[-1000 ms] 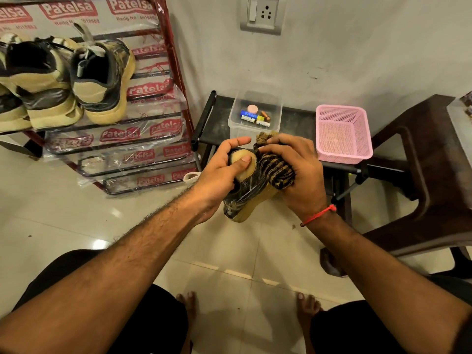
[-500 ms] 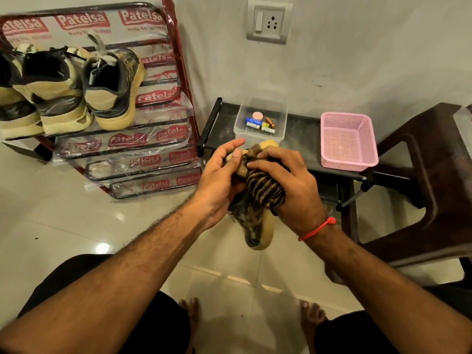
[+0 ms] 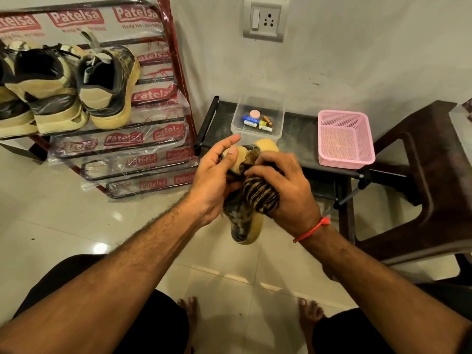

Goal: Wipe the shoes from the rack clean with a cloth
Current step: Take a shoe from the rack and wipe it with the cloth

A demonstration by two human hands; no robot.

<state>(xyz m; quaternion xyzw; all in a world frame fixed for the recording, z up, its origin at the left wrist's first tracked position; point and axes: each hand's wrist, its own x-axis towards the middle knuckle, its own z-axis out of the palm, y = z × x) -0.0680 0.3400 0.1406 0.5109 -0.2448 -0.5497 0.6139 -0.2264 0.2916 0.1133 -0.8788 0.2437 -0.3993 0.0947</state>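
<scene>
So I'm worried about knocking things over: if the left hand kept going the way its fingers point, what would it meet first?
Probably the clear plastic box on the low black table, just beyond the left hand holding the shoe; depth is unclear.

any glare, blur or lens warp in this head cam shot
Head view: warm indoor light; bright glare spots on the glossy floor tiles; wide-angle warp bows the shoe rack and chair near the edges; slight motion blur on the right hand with the striped cloth; left hand and shoe sharp.
</scene>
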